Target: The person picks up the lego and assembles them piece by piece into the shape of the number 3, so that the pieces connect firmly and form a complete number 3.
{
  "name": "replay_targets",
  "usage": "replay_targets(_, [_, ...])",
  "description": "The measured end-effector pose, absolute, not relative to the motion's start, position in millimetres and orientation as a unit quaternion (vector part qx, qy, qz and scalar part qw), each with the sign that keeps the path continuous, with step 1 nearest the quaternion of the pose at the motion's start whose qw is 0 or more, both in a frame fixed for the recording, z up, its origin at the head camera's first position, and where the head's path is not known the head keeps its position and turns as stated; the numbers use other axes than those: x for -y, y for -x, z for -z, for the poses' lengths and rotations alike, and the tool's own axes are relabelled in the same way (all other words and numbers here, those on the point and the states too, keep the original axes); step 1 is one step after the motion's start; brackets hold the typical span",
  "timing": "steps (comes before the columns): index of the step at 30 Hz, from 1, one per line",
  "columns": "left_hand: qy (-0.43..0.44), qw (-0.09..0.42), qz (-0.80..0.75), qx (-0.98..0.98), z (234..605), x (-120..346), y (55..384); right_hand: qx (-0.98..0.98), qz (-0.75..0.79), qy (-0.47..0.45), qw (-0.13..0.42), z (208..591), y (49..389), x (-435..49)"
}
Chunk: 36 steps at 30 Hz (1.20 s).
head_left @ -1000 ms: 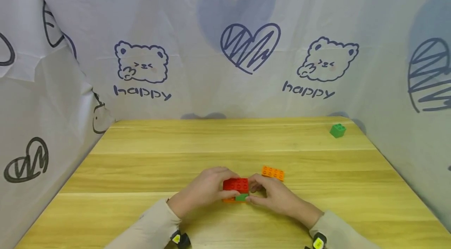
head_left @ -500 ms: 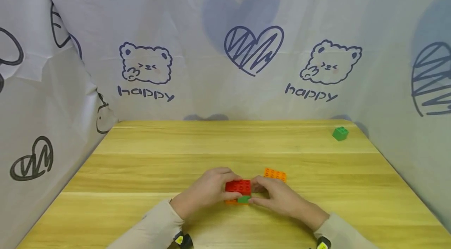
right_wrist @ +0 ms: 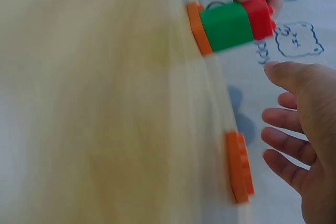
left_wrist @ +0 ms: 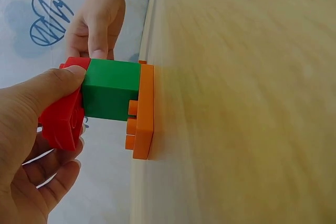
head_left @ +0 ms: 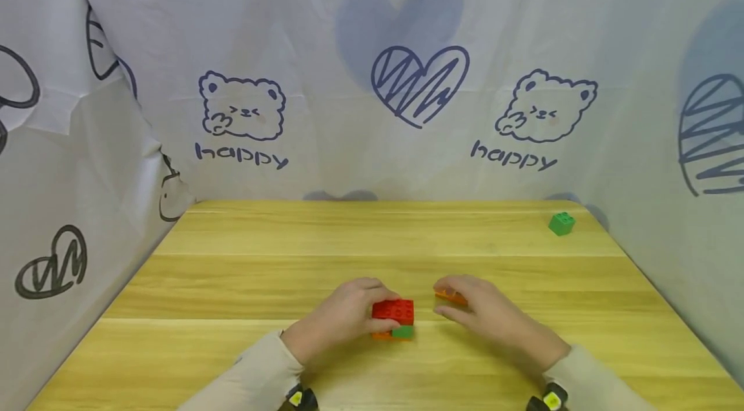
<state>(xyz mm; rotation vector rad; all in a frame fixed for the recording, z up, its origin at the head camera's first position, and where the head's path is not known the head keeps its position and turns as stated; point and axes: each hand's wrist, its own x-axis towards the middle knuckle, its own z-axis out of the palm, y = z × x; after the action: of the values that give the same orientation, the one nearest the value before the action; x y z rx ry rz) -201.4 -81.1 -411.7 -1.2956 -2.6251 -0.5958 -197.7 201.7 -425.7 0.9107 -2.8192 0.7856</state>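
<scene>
Grip: we see the left hand (head_left: 341,311) pinch a red brick (left_wrist: 62,121) atop a green brick (left_wrist: 111,92) and orange base (left_wrist: 145,114) on the table (head_left: 279,240), the right hand (head_left: 494,314), relaxed, holding nothing near a loose orange brick (right_wrist: 240,168).

Passage between left hand (head_left: 345,315) and right hand (head_left: 487,314).
Brick stack (left_wrist: 112,88) bounds it on left hand's side; loose orange brick (right_wrist: 239,167) lies just under right fingers. Open tabletop (head_left: 325,243) ahead of both hands; green brick (head_left: 561,224) well beyond right.
</scene>
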Motion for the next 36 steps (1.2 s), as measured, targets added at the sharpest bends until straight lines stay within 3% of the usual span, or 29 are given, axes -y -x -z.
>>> replay_targets(17, [0.435, 0.092, 0.194, 0.874, 412.8, 83.3, 200.0, 0.947, -0.176, -0.245, 0.116, 420.9, 231.3, -263.0])
replay_targets(36, [0.433, 0.08, 0.201, 0.875, 411.6, 82.6, 200.2, 0.964, -0.143, -0.178, 0.134, 419.2, 260.2, -319.2])
